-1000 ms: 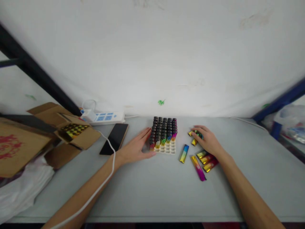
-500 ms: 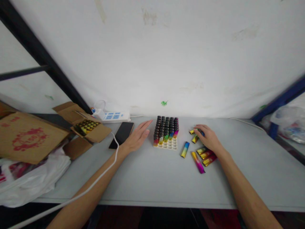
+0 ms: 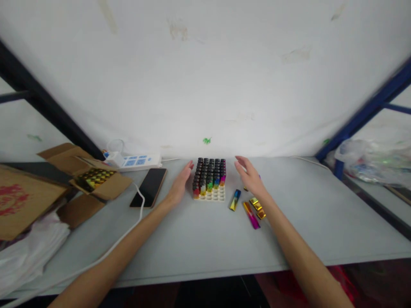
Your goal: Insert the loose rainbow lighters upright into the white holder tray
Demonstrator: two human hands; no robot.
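Note:
Rows of black-topped lighters (image 3: 209, 173) with coloured bodies stand upright in a white tray (image 3: 209, 197), whose front slots show bare. My left hand (image 3: 180, 185) is beside the tray's left side, fingers stretched out and nothing held. To the tray's right hovers my right hand (image 3: 249, 176), open, thumb and fingers apart, with no object visible between them. Below it lie shiny lighter-sized pieces: a blue-yellow one (image 3: 235, 200), an orange-magenta one (image 3: 251, 215) and several gold ones (image 3: 257, 208). My right hand and forearm partly hide others.
A black phone (image 3: 148, 188) lies left of my left hand, near a white power strip (image 3: 141, 162). An open carton (image 3: 96, 177) of gold-coloured items and a larger cardboard box (image 3: 28, 201) are farther left. A white cable (image 3: 128, 229) crosses my left forearm. Plastic bags (image 3: 375, 160) are at right.
My right hand has moved off the loose pieces toward the tray, its fingers now apart. My left hand stays beside the tray. The whole view has shifted to the right.

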